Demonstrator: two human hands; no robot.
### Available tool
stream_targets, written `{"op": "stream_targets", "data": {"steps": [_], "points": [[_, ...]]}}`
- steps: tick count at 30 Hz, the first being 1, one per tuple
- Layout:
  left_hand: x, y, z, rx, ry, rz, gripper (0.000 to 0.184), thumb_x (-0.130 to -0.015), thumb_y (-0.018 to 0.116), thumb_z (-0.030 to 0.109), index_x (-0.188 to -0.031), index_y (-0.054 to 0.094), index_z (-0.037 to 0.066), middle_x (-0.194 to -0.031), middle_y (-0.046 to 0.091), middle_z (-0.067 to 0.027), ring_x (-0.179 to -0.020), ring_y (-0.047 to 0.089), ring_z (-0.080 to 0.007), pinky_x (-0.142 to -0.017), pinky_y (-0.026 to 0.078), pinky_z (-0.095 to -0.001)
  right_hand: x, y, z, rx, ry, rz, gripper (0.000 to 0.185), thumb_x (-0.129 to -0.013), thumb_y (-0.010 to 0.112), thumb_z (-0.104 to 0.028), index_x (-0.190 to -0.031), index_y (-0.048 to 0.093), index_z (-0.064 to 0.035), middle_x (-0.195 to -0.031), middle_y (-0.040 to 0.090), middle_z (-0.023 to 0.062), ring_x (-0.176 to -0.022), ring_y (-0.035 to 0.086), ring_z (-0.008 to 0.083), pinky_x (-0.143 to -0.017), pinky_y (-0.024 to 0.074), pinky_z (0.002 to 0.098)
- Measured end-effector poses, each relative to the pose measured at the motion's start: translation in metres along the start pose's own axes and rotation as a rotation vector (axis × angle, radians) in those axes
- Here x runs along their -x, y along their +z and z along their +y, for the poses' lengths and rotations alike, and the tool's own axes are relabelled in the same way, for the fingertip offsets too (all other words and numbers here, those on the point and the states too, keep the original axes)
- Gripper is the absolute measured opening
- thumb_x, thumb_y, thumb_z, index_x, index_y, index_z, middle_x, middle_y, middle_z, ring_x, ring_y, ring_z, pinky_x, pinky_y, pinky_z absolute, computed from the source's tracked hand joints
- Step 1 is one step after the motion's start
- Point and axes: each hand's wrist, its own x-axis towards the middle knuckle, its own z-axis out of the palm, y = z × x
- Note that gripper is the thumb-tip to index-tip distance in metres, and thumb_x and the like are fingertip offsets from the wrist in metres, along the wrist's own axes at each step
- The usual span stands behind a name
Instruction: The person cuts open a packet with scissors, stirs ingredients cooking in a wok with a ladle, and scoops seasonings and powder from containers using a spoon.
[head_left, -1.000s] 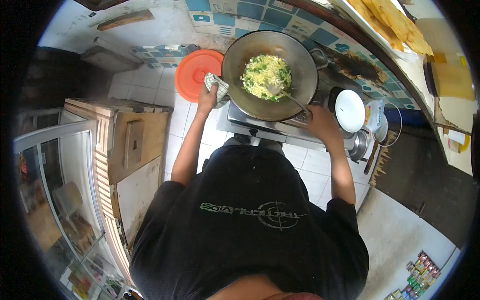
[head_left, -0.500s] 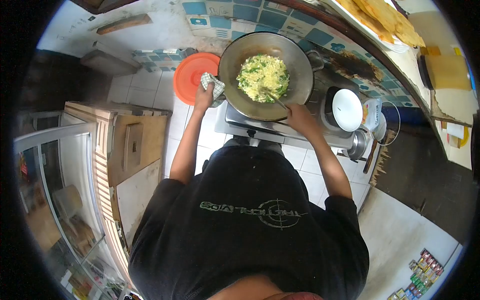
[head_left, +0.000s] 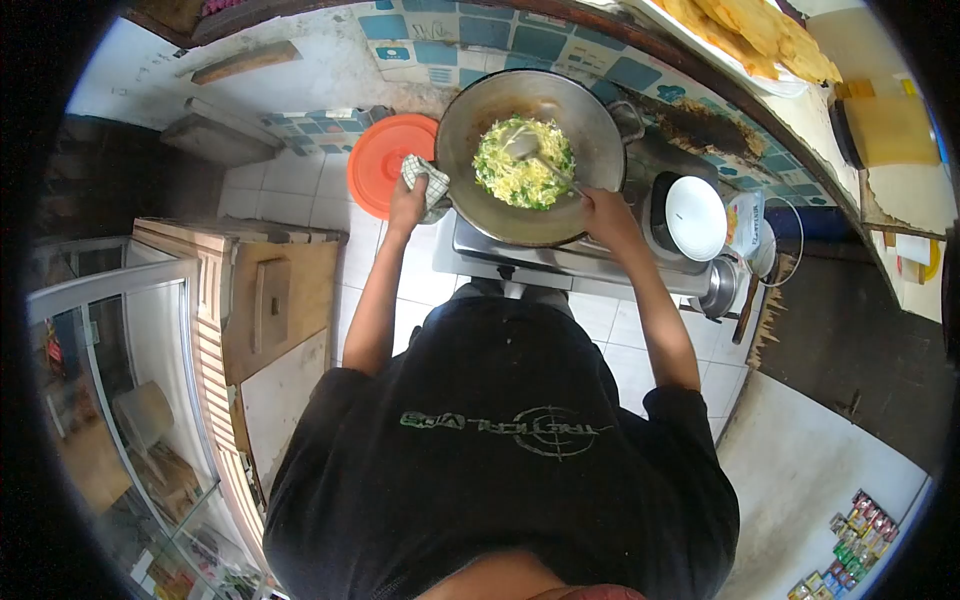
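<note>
A large wok (head_left: pixel 590 205) sits on the stove, with a mound of pale yellow shreds and chopped greens (head_left: pixel 500 180) in its middle. My right hand (head_left: pixel 608 218) is closed around the handle of a metal ladle (head_left: pixel 522 146), whose bowl rests on top of the food. At the wok's left side, my left hand (head_left: pixel 408 203) is closed on a checked cloth (head_left: pixel 424 178). The cloth is pressed against the rim, probably over a handle that I cannot see.
An orange-red round lid (head_left: pixel 376 168) is left of the wok. Right of it, a white bowl (head_left: pixel 696 218) stands on the stove (head_left: pixel 540 262), near a small metal pot (head_left: pixel 718 288). A shelf (head_left: pixel 850 165) at upper right holds a plate of flat fried food (head_left: pixel 750 40).
The ladle has moved from the food's near right edge up to its middle, its bowl now showing. My right hand has shifted slightly right. The left hand still grips the cloth.
</note>
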Motion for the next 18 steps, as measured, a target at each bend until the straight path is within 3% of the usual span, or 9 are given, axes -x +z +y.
{"op": "stream_targets", "data": {"steps": [2, 5, 8, 11, 14, 17, 18], "points": [[-0.002, 0.001, -0.001, 0.008, 0.007, 0.012, 0.046, -0.091, 0.055, 0.028, -0.123, 0.054, -0.004, -0.111, 0.066, -0.0166, -0.103, 0.063, -0.0261, -0.090, 0.047, -0.0360, 0.007, 0.001, 0.008, -0.051, 0.071, 0.078, 0.030, -0.089, 0.051, -0.012, -0.115, 0.064, -0.0035, -0.092, 0.063, 0.0295, -0.090, 0.063, 0.0442, -0.082, 0.0485, 0.0478], [-0.007, 0.004, -0.016, 0.076, 0.014, 0.003, 0.045, -0.091, 0.055, 0.028, -0.123, 0.054, -0.004, -0.112, 0.066, -0.0166, -0.103, 0.063, -0.0258, -0.090, 0.047, -0.0362, 0.035, -0.010, -0.006, -0.012, 0.068, -0.017, 0.033, -0.088, 0.052, -0.012, -0.118, 0.062, -0.0017, -0.093, 0.062, 0.0309, -0.090, 0.062, 0.0451, -0.082, 0.0485, 0.0470], [-0.013, 0.004, -0.027, 0.097, -0.009, -0.033, 0.045, -0.092, 0.055, 0.027, -0.124, 0.053, -0.004, -0.112, 0.066, -0.0165, -0.104, 0.063, -0.0255, -0.090, 0.047, -0.0360, 0.018, 0.023, 0.003, -0.059, -0.050, -0.032, 0.033, -0.088, 0.052, -0.012, -0.118, 0.063, -0.0039, -0.091, 0.063, 0.0298, -0.089, 0.062, 0.0449, -0.080, 0.0487, 0.0483], [-0.007, 0.002, -0.011, 0.088, -0.025, -0.035, 0.043, -0.093, 0.054, 0.025, -0.124, 0.052, -0.004, -0.112, 0.065, -0.0160, -0.103, 0.063, -0.0250, -0.089, 0.047, -0.0354, -0.001, 0.033, 0.013, -0.081, -0.002, 0.048, 0.030, -0.087, 0.053, -0.012, -0.114, 0.064, -0.0037, -0.089, 0.064, 0.0282, -0.087, 0.062, 0.0451, -0.078, 0.0485, 0.0499], [0.001, 0.002, 0.004, 0.104, 0.025, -0.010, 0.042, -0.093, 0.054, 0.024, -0.124, 0.052, -0.004, -0.112, 0.065, -0.0154, -0.103, 0.063, -0.0241, -0.089, 0.047, -0.0346, 0.022, 0.016, 0.003, 0.034, 0.058, 0.117, 0.028, -0.087, 0.054, -0.012, -0.111, 0.065, -0.0019, -0.086, 0.064, 0.0276, -0.085, 0.063, 0.0443, -0.076, 0.0486, 0.0503], [-0.002, 0.003, -0.006, 0.112, 0.028, -0.015, 0.041, -0.094, 0.054, 0.023, -0.124, 0.052, -0.005, -0.112, 0.065, -0.0152, -0.104, 0.063, -0.0234, -0.089, 0.047, -0.0341, 0.047, -0.009, -0.028, 0.027, 0.098, -0.040, 0.029, -0.087, 0.054, -0.011, -0.111, 0.064, 0.0000, -0.086, 0.063, 0.0282, -0.085, 0.063, 0.0445, -0.075, 0.0486, 0.0503], [-0.002, 0.003, -0.005, 0.119, 0.022, -0.023, 0.041, -0.094, 0.054, 0.024, -0.124, 0.052, -0.005, -0.112, 0.065, -0.0152, -0.104, 0.063, -0.0233, -0.090, 0.047, -0.0340, 0.045, -0.001, -0.028, -0.016, 0.005, 0.006, 0.027, -0.086, 0.054, -0.010, -0.108, 0.065, 0.0009, -0.086, 0.063, 0.0292, -0.084, 0.063, 0.0448, -0.075, 0.0491, 0.0505]]}}
